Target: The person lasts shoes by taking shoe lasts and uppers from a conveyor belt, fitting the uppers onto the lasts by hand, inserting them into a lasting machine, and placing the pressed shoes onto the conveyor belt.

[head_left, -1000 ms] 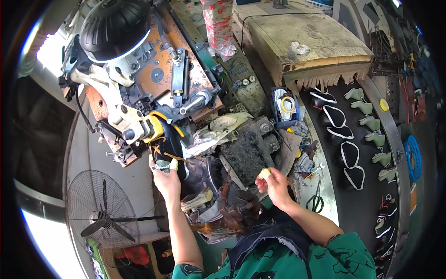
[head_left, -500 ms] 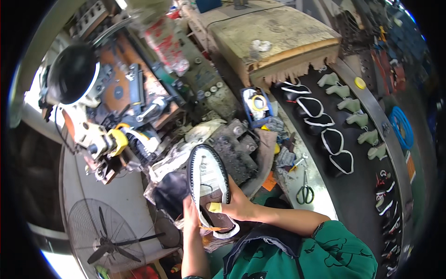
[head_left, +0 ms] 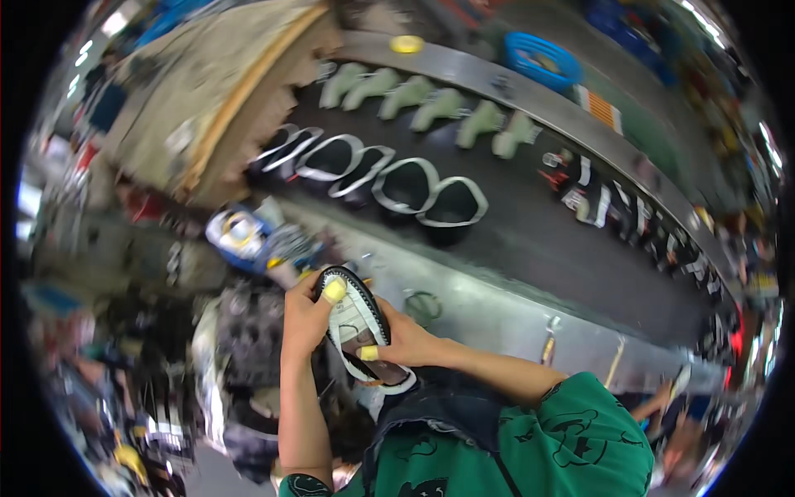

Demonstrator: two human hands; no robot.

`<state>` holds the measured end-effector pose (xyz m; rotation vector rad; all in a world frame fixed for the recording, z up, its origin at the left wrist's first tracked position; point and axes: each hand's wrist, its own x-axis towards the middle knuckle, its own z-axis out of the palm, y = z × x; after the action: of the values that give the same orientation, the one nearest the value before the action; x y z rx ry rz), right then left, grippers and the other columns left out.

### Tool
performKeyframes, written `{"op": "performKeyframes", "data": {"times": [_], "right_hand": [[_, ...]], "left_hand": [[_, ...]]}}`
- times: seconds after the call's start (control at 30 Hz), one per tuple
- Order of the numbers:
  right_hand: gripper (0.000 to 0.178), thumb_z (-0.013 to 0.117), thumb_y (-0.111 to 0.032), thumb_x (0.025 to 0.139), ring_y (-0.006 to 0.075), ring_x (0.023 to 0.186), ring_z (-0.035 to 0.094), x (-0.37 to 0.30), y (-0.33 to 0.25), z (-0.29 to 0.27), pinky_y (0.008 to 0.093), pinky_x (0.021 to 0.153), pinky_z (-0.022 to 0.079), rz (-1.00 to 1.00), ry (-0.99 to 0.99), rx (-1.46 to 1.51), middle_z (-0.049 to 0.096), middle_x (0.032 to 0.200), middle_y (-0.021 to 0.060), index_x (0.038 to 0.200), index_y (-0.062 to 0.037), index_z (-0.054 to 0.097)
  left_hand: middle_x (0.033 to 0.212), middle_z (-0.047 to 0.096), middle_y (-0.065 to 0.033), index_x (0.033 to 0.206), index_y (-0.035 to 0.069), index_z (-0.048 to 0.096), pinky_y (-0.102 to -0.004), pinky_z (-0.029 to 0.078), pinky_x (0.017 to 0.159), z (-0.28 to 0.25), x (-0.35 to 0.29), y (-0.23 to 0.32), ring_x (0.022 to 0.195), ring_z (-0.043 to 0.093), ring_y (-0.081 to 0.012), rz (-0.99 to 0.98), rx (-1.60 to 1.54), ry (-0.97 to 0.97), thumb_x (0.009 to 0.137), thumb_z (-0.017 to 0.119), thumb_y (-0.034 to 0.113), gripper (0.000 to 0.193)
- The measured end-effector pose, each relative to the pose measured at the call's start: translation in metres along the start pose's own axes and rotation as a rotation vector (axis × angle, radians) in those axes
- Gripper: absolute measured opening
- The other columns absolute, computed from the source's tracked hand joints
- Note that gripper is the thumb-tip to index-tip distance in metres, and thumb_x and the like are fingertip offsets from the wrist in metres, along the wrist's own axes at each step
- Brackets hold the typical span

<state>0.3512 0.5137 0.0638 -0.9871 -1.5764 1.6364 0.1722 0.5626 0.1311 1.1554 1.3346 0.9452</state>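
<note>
White-lined shoe upper [head_left: 354, 313]: btwn both hands, close in front of torso, touching each; slants from upper L (rounded end) to lower R; blk stitched rim, brownish area on lower pt of the inside, which faces up.
L hand [head_left: 303, 325]: holding the upper at its rounded end; palm along L edge, thumb over rim & onto lining; other fingers mostly hidden.
R hand [head_left: 403, 338]: holding the upper's R edge, lower down than L hand; thumb across onto brownish area, other fingers mostly out of sight.
Yellow thumb wraps [head_left: 334, 290]: 1 per thumb, both resting on the upper's inside.
Metal ledge [head_left: 489, 302]: runs past R hand, btwn torso & belt.
Scissors [head_left: 424, 308]: on ledge, just beyond R hand; blurred.
Blk belt [head_left: 546, 248]: beyond ledge, well apart from the upper.
White-rimmed blk pieces [head_left: 451, 201]: row on belt's near side, some overlapping.
Pale green forms [head_left: 443, 109]: row on belt's far side, approx parallel.
Blue bin [head_left: 236, 240]: up & L of L hand, apart from it; contents too blurred to ID.
Green shirt [head_left: 592, 422]: on wearer, dk apron [head_left: 447, 406] in front, lower end of the upper near it.
</note>
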Motion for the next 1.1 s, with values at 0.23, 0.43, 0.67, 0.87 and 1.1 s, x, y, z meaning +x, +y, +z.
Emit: {"op": "performKeyframes", "data": {"times": [0.23,0.43,0.67,0.87,1.1], "right_hand": [[0.048,0.065,-0.013,0.085,0.0329,0.101,0.062,-0.114,0.080,-0.132,0.0402,0.090,0.048,0.227,0.950,-0.233,0.062,0.111,0.0216,0.126,0.0040,0.047],[0.026,0.062,-0.009,0.087,0.0259,0.084,0.067,-0.108,0.123,-0.217,0.0358,0.075,0.053,0.349,1.169,-0.001,0.068,0.094,0.0173,0.109,0.0026,0.059],[0.028,0.064,-0.013,0.085,0.0348,0.101,0.060,0.003,0.141,-0.261,0.0411,0.086,0.049,0.196,0.983,0.094,0.061,0.111,0.0203,0.109,0.0009,0.060],[0.036,0.062,-0.009,0.077,0.0371,0.114,0.052,0.071,0.161,-0.253,0.0487,0.101,0.036,-0.075,0.936,-0.474,0.056,0.121,0.0205,0.112,-0.0019,0.060],[0.023,0.059,-0.016,0.076,0.0273,0.098,0.057,-0.063,0.172,-0.212,0.0410,0.085,0.038,0.372,0.401,-0.594,0.063,0.089,0.0098,0.096,-0.0105,0.069]], "left_hand": [[0.091,0.070,-0.0168,0.108,-0.009,0.062,-0.0292,0.050,0.073,0.240,0.134,-0.034,0.082,0.065,-0.0157,0.134,0.432,-0.227,0.079,0.070,0.015,0.039],[0.096,0.070,-0.0176,0.112,-0.010,0.059,-0.0297,0.050,0.077,0.415,0.264,-0.061,0.085,0.066,-0.0175,0.186,0.064,-0.289,0.076,0.074,0.011,0.044],[0.085,0.069,-0.0190,0.095,-0.003,0.063,-0.0412,0.051,0.073,0.487,0.389,-0.096,0.080,0.067,-0.0361,0.386,0.570,-0.169,0.079,0.068,0.013,0.023],[0.128,0.050,-0.0279,0.132,-0.005,0.036,-0.0448,0.041,0.100,0.525,0.450,-0.123,0.121,0.048,-0.0410,0.447,1.021,-0.171,0.074,0.074,0.017,0.072],[0.130,0.048,-0.0276,0.136,-0.007,0.032,-0.0425,0.036,0.104,0.497,0.441,-0.141,0.123,0.045,-0.0413,0.235,0.597,-0.091,0.072,0.067,0.001,0.073]]}}
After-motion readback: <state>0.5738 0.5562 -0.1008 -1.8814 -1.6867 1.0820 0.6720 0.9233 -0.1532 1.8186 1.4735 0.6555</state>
